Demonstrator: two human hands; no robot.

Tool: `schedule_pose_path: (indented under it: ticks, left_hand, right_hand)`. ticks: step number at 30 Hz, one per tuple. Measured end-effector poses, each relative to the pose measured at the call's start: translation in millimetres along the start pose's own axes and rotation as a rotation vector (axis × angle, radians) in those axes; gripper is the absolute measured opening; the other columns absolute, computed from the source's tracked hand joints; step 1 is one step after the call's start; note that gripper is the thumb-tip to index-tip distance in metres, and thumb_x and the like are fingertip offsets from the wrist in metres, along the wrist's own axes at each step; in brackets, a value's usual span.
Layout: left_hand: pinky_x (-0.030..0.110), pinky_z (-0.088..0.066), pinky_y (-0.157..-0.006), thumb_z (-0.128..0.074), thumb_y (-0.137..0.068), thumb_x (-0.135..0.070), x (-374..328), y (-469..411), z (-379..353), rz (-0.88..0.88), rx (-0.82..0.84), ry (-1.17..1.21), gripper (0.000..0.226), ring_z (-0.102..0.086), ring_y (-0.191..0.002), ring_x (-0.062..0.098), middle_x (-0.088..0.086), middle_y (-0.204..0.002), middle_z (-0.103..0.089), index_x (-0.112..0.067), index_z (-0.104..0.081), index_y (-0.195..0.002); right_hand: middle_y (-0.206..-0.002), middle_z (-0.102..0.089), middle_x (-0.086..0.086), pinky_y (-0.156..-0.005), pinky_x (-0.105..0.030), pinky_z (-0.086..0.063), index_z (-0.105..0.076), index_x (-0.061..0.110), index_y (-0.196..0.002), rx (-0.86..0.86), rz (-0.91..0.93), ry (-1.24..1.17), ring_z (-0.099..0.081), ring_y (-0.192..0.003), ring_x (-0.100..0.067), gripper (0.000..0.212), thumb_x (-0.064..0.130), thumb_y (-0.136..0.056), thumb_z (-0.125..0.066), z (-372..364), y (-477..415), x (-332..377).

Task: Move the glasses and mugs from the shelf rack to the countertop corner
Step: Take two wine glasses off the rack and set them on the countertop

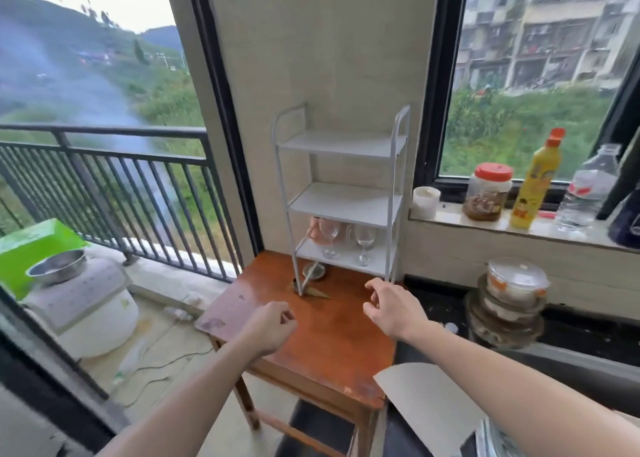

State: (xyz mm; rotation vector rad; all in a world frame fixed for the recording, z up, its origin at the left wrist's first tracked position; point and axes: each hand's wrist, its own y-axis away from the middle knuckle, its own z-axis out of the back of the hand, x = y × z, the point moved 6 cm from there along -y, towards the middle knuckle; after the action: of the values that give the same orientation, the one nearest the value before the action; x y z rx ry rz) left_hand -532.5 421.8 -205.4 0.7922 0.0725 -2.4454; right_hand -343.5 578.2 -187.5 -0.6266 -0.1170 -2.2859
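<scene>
A white three-tier shelf rack (341,193) stands at the back of a small wooden table (311,339). Its bottom shelf holds two clear wine glasses, one on the left (329,238) and one on the right (364,243), with a pink mug (316,230) behind them. The upper two shelves are bare. My left hand (268,327) hovers over the table with its fingers loosely curled and nothing in it. Just in front of the rack's right leg, my right hand (393,309) is open with fingers spread, also holding nothing.
A dark countertop (575,346) to the right carries stacked lidded bowls (512,297). The windowsill holds a white cup (426,202), a jar (488,197), a yellow bottle (535,183) and a water bottle (585,193). A small dish (314,271) lies under the rack. A balcony railing (104,183) is left.
</scene>
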Motion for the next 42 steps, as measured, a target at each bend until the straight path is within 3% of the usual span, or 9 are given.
schedule_pose_path:
  ticks: [7,10,13,17,20,26,31,38,42]
  left_hand:
    - [0.016,-0.037,-0.047,-0.057,-0.088,-0.023,6.5,-130.4,26.4,-0.110,0.068,0.024,0.007,-0.058,-0.064,0.006,-0.008,-0.075,-0.063,-0.023,-0.064,-0.087]
    - [0.020,-0.042,-0.048,-0.058,-0.088,-0.025,1.4,-173.3,32.8,-0.132,0.090,0.069,0.014,-0.061,-0.072,0.016,-0.001,-0.085,-0.065,-0.018,-0.066,-0.098]
    - [0.024,-0.048,-0.059,-0.062,-0.087,-0.026,-3.4,-208.6,29.4,-0.122,0.100,0.152,0.028,-0.062,-0.079,0.022,0.003,-0.099,-0.064,-0.017,-0.059,-0.113]
    - [0.041,-0.051,-0.089,-0.069,-0.082,-0.029,-10.5,-250.3,18.3,-0.162,0.075,0.198,0.059,-0.058,-0.105,0.026,0.005,-0.119,-0.057,-0.018,-0.044,-0.134]
    - [0.039,-0.050,-0.087,-0.077,-0.075,-0.032,-16.7,-273.2,9.4,-0.187,0.068,0.251,0.067,-0.058,-0.103,0.024,0.004,-0.115,-0.059,-0.016,-0.044,-0.130]
    - [0.035,-0.052,-0.077,-0.085,-0.061,-0.037,-21.2,-311.4,-14.7,-0.069,0.126,0.354,0.049,-0.065,-0.091,0.020,-0.003,-0.094,-0.062,-0.019,-0.056,-0.098]
    - [0.027,-0.043,-0.073,-0.086,-0.059,-0.032,-24.0,-326.4,-20.7,-0.067,0.106,0.414,0.032,-0.061,-0.084,0.013,-0.019,-0.079,-0.060,-0.033,-0.059,-0.074]
    - [0.044,-0.051,-0.094,-0.085,-0.067,-0.024,-27.5,-310.4,-15.4,-0.132,0.227,0.431,0.055,-0.064,-0.106,0.023,0.008,-0.115,-0.067,-0.009,-0.061,-0.114]
    - [0.031,-0.057,-0.076,-0.083,-0.070,-0.022,-19.2,-273.3,0.2,-0.217,0.293,0.499,0.058,-0.064,-0.099,0.018,0.003,-0.111,-0.059,-0.022,-0.049,-0.117]
  right_hand:
    - [-0.126,-0.062,-0.005,-0.092,-0.036,-0.047,-0.045,0.017,-0.140,-0.074,-0.284,-0.116,-0.060,-0.110,-0.024,0.053,0.034,-0.091,-0.055,-32.8,-90.0,-10.7]
    - [-0.132,-0.057,-0.005,-0.095,-0.040,-0.047,-0.042,0.016,-0.141,-0.131,-0.394,-0.195,-0.059,-0.112,-0.026,0.054,0.032,-0.092,-0.057,-44.3,-113.0,-16.5]
    - [-0.136,-0.053,-0.007,-0.097,-0.044,-0.048,-0.035,0.016,-0.144,-0.197,-0.478,-0.272,-0.057,-0.116,-0.028,0.060,0.032,-0.092,-0.060,-56.9,-129.1,-23.1]
    - [-0.148,-0.044,-0.011,-0.104,-0.042,-0.041,-0.019,0.014,-0.152,-0.268,-0.618,-0.403,-0.047,-0.131,-0.030,0.076,0.036,-0.092,-0.059,-74.0,-150.4,-39.1]
    - [-0.150,-0.041,-0.008,-0.107,-0.043,-0.040,-0.016,0.019,-0.153,-0.356,-0.645,-0.503,-0.043,-0.135,-0.028,0.082,0.037,-0.089,-0.064,-78.4,-166.2,-48.3]
    - [-0.121,-0.060,0.003,-0.078,-0.026,-0.042,-0.043,0.020,-0.130,-0.482,-0.612,-0.623,-0.059,-0.111,-0.019,0.061,0.046,-0.082,-0.071,-75.3,-191.9,-65.1]
    - [-0.091,-0.057,0.016,-0.066,-0.015,-0.041,-0.055,0.021,-0.113,-0.512,-0.573,-0.663,-0.059,-0.090,-0.011,0.046,0.043,-0.079,-0.076,-73.8,-203.0,-74.6]
    - [-0.090,-0.062,0.017,-0.062,-0.015,-0.044,-0.047,0.032,-0.115,-0.479,-0.540,-0.687,-0.062,-0.082,-0.004,0.050,0.042,-0.077,-0.077,-74.0,-189.8,-68.2]
    - [-0.093,-0.063,0.014,-0.052,-0.011,-0.047,-0.041,0.048,-0.113,-0.457,-0.547,-0.698,-0.064,-0.079,-0.006,0.053,0.045,-0.075,-0.077,-75.4,-159.8,-53.2]
